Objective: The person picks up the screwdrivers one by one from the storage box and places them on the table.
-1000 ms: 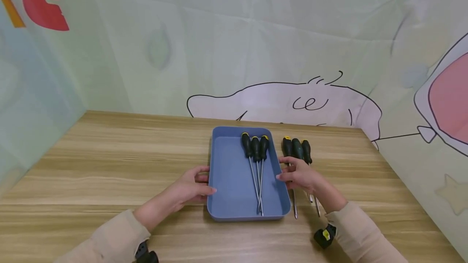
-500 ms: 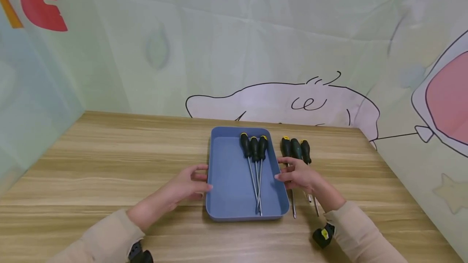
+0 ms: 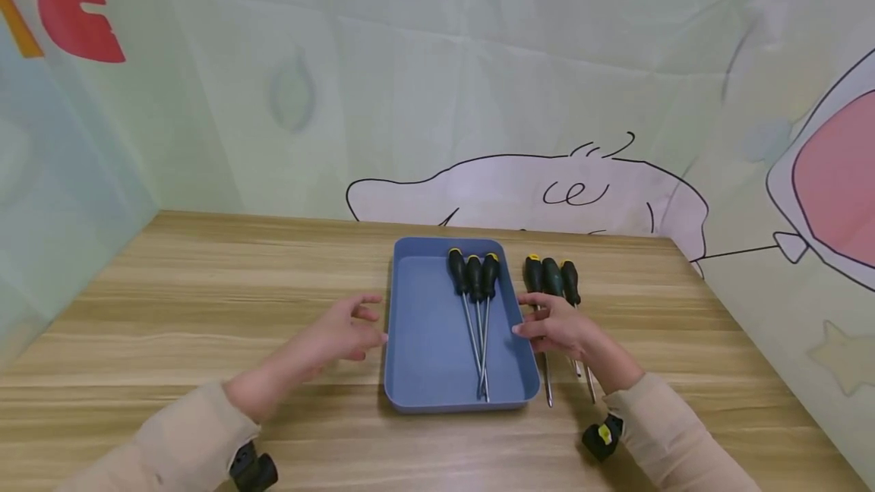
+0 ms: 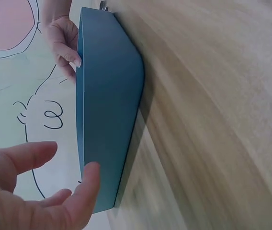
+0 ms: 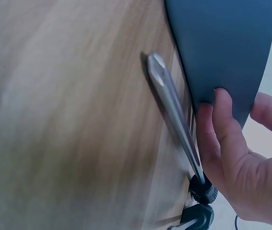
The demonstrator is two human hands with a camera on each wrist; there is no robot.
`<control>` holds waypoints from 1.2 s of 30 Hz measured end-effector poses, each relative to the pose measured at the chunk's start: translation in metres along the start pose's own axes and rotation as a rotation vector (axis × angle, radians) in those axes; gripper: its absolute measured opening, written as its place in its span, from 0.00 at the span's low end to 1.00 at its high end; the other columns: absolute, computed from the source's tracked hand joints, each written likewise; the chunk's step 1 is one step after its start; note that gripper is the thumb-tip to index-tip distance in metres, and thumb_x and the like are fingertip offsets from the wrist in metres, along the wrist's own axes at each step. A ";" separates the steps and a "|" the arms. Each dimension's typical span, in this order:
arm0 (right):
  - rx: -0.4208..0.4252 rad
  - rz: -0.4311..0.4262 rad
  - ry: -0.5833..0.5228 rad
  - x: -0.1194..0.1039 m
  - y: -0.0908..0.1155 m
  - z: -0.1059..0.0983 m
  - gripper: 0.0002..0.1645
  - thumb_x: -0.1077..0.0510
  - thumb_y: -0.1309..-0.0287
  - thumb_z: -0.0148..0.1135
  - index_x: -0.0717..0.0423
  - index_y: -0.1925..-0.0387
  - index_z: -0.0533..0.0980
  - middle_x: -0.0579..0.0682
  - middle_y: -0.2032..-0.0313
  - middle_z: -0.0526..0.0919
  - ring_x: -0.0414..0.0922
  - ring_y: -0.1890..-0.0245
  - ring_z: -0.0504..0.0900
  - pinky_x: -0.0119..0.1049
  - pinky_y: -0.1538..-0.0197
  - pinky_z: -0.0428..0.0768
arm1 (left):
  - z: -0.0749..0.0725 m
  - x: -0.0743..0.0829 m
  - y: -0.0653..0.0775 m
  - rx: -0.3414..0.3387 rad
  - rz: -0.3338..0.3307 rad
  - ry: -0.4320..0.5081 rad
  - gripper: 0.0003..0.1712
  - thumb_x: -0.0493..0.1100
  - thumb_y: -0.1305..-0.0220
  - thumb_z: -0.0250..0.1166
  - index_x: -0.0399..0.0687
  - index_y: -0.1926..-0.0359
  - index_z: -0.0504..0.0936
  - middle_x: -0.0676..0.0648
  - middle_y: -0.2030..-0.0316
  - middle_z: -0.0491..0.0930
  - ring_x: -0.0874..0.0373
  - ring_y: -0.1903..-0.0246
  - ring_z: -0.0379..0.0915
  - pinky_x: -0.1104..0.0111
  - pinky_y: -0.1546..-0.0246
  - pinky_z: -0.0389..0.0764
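A blue rectangular tray (image 3: 431, 355) lies on the table with three black-handled screwdrivers (image 3: 475, 279) inside, towards its right; their shafts cross near the front. My left hand (image 3: 342, 331) is just off the tray's left side, fingers spread and holding nothing. The left wrist view shows a gap between those fingers (image 4: 85, 191) and the tray wall (image 4: 109, 96). On the right side my right hand (image 3: 557, 323) pinches the tray wall, fingers (image 5: 229, 129) against the outside and thumb at the rim. Beside it lie three more screwdrivers (image 3: 552, 278), their shafts partly hidden by the hand.
The wood-grain table (image 3: 205, 287) stretches out on both sides of the tray. A printed cloth backdrop (image 3: 410, 97) rises behind its far edge. Each wrist wears a small black camera (image 3: 601, 439) on a strap.
My left hand has let go of the tray's left rim and moved left, away from it. The right hand keeps its grip, and the tray and screwdrivers stay in place.
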State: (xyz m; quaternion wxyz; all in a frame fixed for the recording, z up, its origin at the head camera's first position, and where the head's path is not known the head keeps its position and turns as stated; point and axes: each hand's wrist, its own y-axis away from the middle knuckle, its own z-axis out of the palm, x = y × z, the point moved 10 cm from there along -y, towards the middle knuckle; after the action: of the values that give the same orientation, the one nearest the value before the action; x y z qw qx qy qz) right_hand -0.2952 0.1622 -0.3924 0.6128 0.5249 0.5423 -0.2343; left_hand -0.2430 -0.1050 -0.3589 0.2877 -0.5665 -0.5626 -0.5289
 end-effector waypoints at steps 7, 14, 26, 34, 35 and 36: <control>-0.008 -0.001 0.003 -0.001 -0.001 0.000 0.39 0.72 0.46 0.58 0.67 0.34 0.54 0.62 0.57 0.72 0.47 0.66 0.78 0.43 0.61 0.83 | -0.005 0.007 -0.002 -0.015 0.010 -0.017 0.35 0.33 0.42 0.62 0.33 0.35 0.58 0.29 0.44 0.64 0.42 0.53 0.72 0.53 0.58 0.80; -0.005 0.002 0.002 -0.002 -0.001 0.000 0.39 0.72 0.46 0.58 0.67 0.34 0.54 0.62 0.57 0.73 0.47 0.66 0.78 0.42 0.61 0.83 | -0.004 0.012 -0.005 -0.026 0.017 0.004 0.34 0.32 0.42 0.61 0.32 0.35 0.58 0.30 0.44 0.64 0.44 0.54 0.74 0.54 0.57 0.80; -0.001 0.003 0.001 0.000 -0.001 -0.001 0.39 0.72 0.46 0.59 0.67 0.34 0.55 0.62 0.57 0.72 0.47 0.66 0.78 0.43 0.59 0.83 | -0.001 0.014 -0.017 -0.033 -0.006 0.015 0.34 0.33 0.41 0.61 0.33 0.35 0.59 0.30 0.44 0.67 0.44 0.53 0.74 0.55 0.56 0.80; -0.003 0.009 -0.002 -0.001 0.000 0.001 0.38 0.71 0.45 0.59 0.67 0.34 0.55 0.62 0.56 0.72 0.48 0.65 0.78 0.46 0.57 0.82 | 0.007 0.016 -0.024 -0.079 -0.044 0.119 0.34 0.31 0.39 0.58 0.32 0.34 0.56 0.29 0.41 0.63 0.41 0.46 0.69 0.55 0.51 0.77; -0.001 0.011 0.000 -0.001 0.000 0.001 0.38 0.71 0.45 0.59 0.67 0.34 0.55 0.63 0.56 0.72 0.48 0.65 0.78 0.46 0.57 0.82 | 0.008 0.016 -0.025 -0.083 -0.048 0.125 0.34 0.31 0.39 0.58 0.32 0.34 0.56 0.29 0.41 0.63 0.41 0.46 0.68 0.55 0.52 0.78; 0.002 0.013 0.001 -0.001 0.000 0.001 0.38 0.71 0.45 0.59 0.67 0.34 0.55 0.63 0.56 0.72 0.48 0.65 0.78 0.46 0.56 0.82 | 0.009 0.016 -0.026 -0.085 -0.050 0.128 0.34 0.31 0.39 0.58 0.32 0.34 0.56 0.29 0.41 0.63 0.40 0.46 0.68 0.56 0.52 0.78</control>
State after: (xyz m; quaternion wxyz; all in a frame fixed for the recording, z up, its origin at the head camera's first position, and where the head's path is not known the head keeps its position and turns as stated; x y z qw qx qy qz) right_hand -0.2952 0.1615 -0.3915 0.6134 0.5292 0.5390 -0.2308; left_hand -0.2677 -0.0863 -0.3535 0.2855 -0.5289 -0.5342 -0.5944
